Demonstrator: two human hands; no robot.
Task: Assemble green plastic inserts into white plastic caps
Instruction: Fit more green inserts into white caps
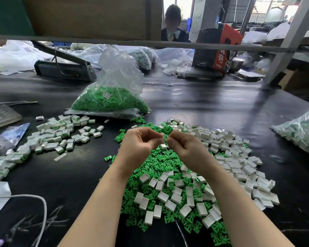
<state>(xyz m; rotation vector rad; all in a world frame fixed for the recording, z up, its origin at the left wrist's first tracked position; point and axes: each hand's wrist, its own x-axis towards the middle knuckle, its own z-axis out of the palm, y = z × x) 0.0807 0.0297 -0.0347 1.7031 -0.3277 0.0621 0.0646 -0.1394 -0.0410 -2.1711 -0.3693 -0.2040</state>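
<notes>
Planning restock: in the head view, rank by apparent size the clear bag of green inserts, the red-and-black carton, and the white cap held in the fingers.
1. Clear plastic bag of green inserts
2. Red-and-black cardboard carton, farther away, so its true size is unsure
3. Small white plastic cap

Two hands, the left hand [138, 141] and the right hand [184, 145], are showing. One bag of green inserts [111, 100] is sitting there. Loose green inserts [161, 163] and white caps [235, 157] are lying about, too many to count.
</notes>
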